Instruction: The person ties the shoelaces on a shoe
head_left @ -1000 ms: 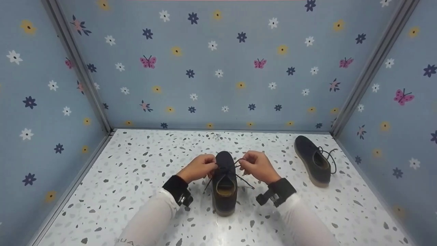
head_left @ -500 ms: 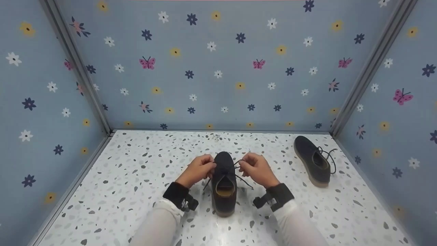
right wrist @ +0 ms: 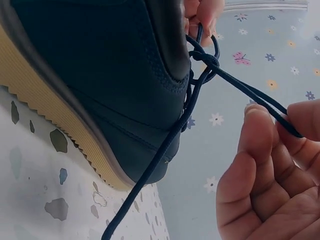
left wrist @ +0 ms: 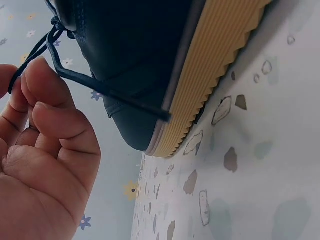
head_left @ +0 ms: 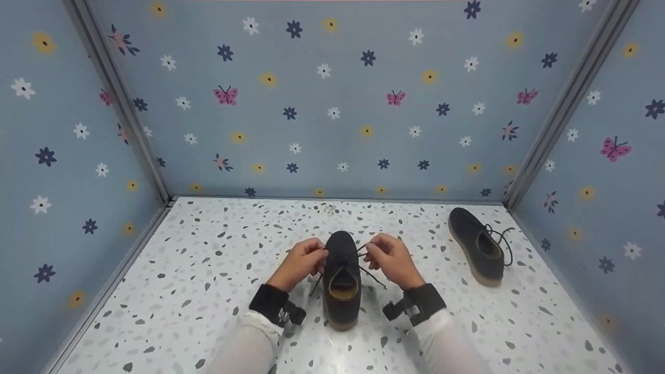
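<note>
A dark shoe (head_left: 342, 306) with a tan ridged sole stands in the middle of the floor, toe away from me. At its left side my left hand (head_left: 303, 261) pinches a loop of the dark shoelace (left wrist: 67, 74) between thumb and forefinger. On the other side my right hand (head_left: 390, 259) pinches a second loop, stretched out from the knot (right wrist: 209, 61) in the right wrist view. A loose lace end hangs down each side of the shoe. In the head view the knot is too small and dark to make out.
A matching shoe (head_left: 475, 246) lies to the right, its laces tied in a bow. Speckled white flooring (head_left: 218, 234) surrounds both shoes. Blue flowered panels (head_left: 332, 104) with grey metal corner strips (head_left: 566, 104) stand at the back and both sides.
Both hands keep their pinch on the loops beside the shoe. My left wrist has come slightly nearer the shoe and lower; the right wrist has shifted slightly inward. The shoes stay put.
</note>
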A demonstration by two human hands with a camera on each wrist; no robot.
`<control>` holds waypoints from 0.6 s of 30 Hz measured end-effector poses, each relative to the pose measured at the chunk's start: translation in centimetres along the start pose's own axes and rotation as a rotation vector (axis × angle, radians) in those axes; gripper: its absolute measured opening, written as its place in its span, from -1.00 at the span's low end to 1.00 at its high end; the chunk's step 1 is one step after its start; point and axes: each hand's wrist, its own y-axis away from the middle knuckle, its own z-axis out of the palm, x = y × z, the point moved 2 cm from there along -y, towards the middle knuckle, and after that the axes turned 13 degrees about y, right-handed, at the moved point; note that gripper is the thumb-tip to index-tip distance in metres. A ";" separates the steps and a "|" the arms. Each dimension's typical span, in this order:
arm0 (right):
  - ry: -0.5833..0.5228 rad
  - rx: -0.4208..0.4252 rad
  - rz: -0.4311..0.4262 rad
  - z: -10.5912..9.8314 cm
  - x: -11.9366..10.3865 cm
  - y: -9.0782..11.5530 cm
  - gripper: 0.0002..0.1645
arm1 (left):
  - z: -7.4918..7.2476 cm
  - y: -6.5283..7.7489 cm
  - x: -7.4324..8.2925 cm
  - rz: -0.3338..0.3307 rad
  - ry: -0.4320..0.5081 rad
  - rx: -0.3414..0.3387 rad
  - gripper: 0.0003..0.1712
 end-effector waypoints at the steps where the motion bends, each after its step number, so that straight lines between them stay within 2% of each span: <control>1: -0.010 0.009 0.001 0.0 0.2 0.0 -0.77 | 0.0 0.0 0.0 0.002 0.004 0.003 -0.80; 10: -0.055 0.061 0.021 0.0 1.3 0.2 -0.76 | -0.2 0.3 -0.3 0.001 0.060 0.039 -0.77; 18: -0.064 0.051 0.080 0.0 1.9 0.5 -0.78 | -0.5 0.8 -0.7 -0.001 0.113 0.047 -0.78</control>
